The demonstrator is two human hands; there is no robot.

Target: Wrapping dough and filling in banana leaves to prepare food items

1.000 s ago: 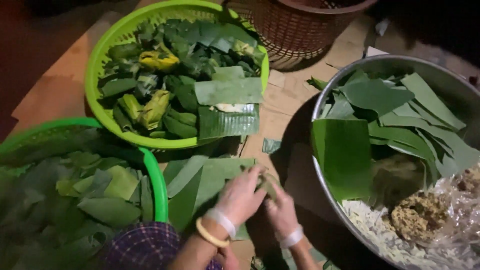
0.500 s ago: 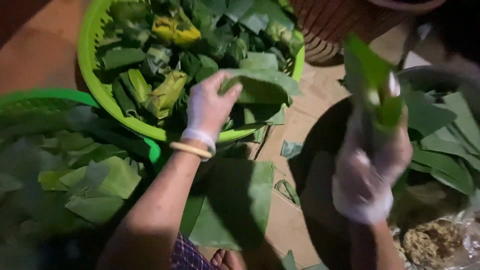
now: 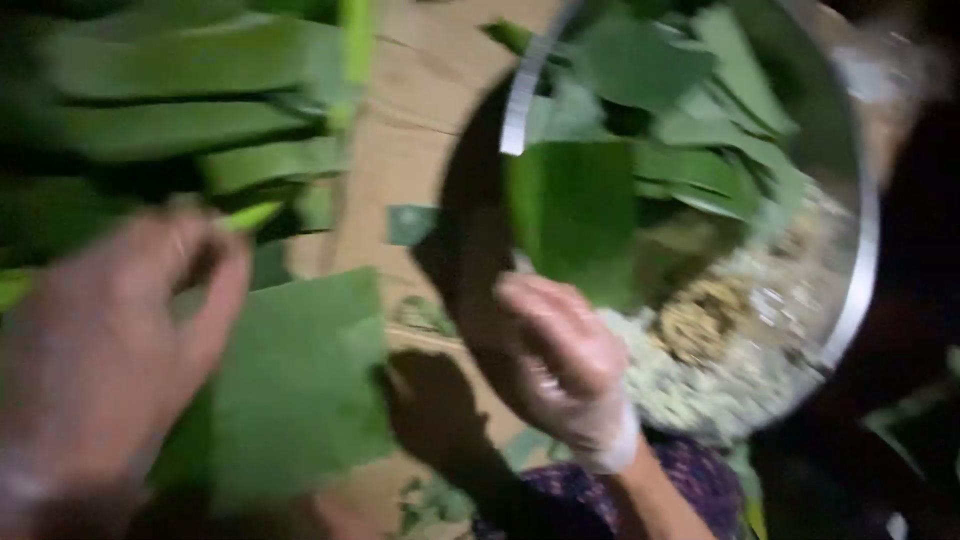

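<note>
Left hand (image 3: 100,350), lower left, blurred; fingers curled, can't tell if holding anything. Big leaf (image 3: 300,390) lies flat just right of it. Right hand (image 3: 565,365), center-low, gloved, fingers loosely bent, empty, at metal bowl (image 3: 850,300) rim w/ filling (image 3: 700,330). Keep leaf flat; scoop modestly.

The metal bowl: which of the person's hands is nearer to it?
Right. The right hand overlaps the metal bowl's near rim; the left hand is far off, beside a leaf.

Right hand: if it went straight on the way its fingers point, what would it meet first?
Probably the upright green leaf at the metal bowl's near rim; the right hand points up toward it, though blur hides depth.
</note>
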